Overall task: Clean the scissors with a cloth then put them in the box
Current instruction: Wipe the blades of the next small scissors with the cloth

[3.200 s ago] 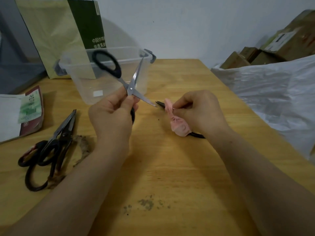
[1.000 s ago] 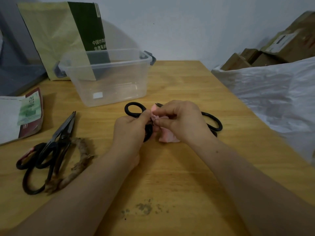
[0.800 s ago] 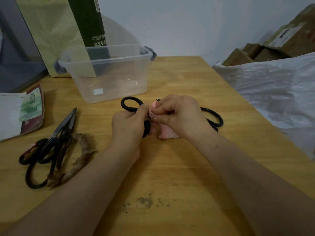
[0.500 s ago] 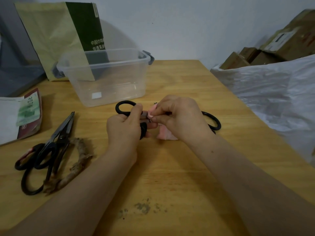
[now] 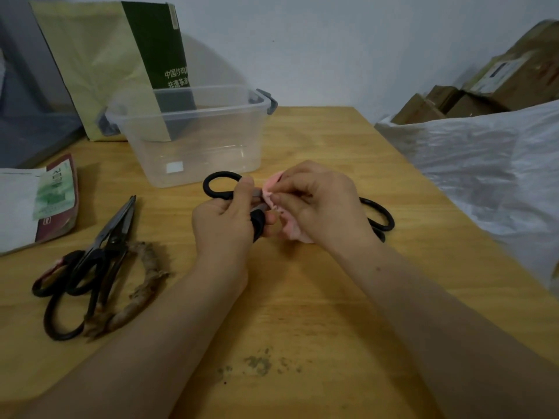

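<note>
Though near box (image 5: 193,146) wall, scissors (image 5: 258,222) outside

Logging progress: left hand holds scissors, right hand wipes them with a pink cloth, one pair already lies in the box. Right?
No: the head view shows the box empty. Left hand holding scissors, right hand wiping with the cloth: correct.

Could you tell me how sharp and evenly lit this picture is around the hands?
Head view: dim light, no glare; left hand, right hand, pink cloth and scissors fairly sharp; cardboard boxes at top right smeared; table edges bowed by the lens; a faint rounded shadow on the wall behind the clear box.
</note>
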### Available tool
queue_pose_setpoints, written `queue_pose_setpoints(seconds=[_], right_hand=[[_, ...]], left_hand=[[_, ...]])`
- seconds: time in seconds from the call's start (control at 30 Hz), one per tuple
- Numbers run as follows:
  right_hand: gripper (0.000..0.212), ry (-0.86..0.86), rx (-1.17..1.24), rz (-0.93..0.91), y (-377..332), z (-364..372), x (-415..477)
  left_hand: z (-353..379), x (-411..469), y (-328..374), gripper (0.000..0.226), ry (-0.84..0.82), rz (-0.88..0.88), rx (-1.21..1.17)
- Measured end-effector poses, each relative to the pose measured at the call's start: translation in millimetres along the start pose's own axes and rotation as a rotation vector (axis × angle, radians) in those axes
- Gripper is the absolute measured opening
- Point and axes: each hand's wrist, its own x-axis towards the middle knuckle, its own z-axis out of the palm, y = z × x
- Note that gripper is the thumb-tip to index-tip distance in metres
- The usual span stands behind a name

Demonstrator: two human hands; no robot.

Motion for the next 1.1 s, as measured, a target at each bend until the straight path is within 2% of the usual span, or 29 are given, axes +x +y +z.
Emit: queue_pose_setpoints(seconds=[0.13, 0.23, 0.33, 0.47, 0.6, 0.67, 0.73, 0.8, 0.87, 0.93, 1.03, 1.1], right_hand=[[0.007, 0.014, -0.030, 0.103, -0.5, 0.2, 3.4], [0.028, -0.028, 0.021, 0.217, -3.1, -2.7, 2.8], [0.027, -0.010, 0.059, 0.303, -5.3, -4.0, 3.7], [0.017, 0.041, -0.019, 0.268, -3.9, -6.6, 3.5], [0.010, 0.011, -0.042, 0.186, -5.5, -6.2, -0.9], [0.015, 0.050, 0.088, 0.255, -4.3, -9.3, -2.1], [0.016, 0.105, 0.395, 0.426, -3.5, -14.1, -0.5], [0.005, 0.103, 0.695, 0.595, -0.7, -15.5, 2.0], [0.014, 0.051, 0.938, 0.708, 0.9, -13.8, 2.4], [0.021, -0.028, 1.014, 0.738, -1.7, -11.5, 0.4], [0.028, -0.105, 0.952, 0.703, -6.3, -8.7, -1.9], [0.031, -0.110, 0.887, 0.691, -6.1, -8.1, -2.0]], left_hand=[[2.1, 1.7, -2.0, 0.032, -0.017, 0.010, 0.027], [3.8, 2.3, -4.9, 0.032, -0.032, 0.039, 0.071], [4.1, 1.5, -7.4, 0.033, -0.045, 0.070, 0.132], [5.1, -2.8, -7.4, 0.032, -0.058, 0.089, 0.161], [1.7, -0.5, 3.5, 0.031, -0.005, 0.024, -0.055], [0.9, 1.0, 6.4, 0.031, 0.010, 0.006, -0.140], [0.4, 0.9, 7.0, 0.031, 0.018, -0.024, -0.182], [-0.6, 2.6, 6.4, 0.028, -0.006, -0.068, -0.231], [-1.2, 4.1, 6.0, 0.024, -0.072, -0.119, -0.262], [-0.8, 3.7, 4.2, 0.022, -0.155, -0.147, -0.223], [0.4, 0.4, 4.8, 0.034, -0.274, -0.173, -0.183], [0.7, 1.7, 5.5, 0.030, -0.313, -0.210, -0.213]])
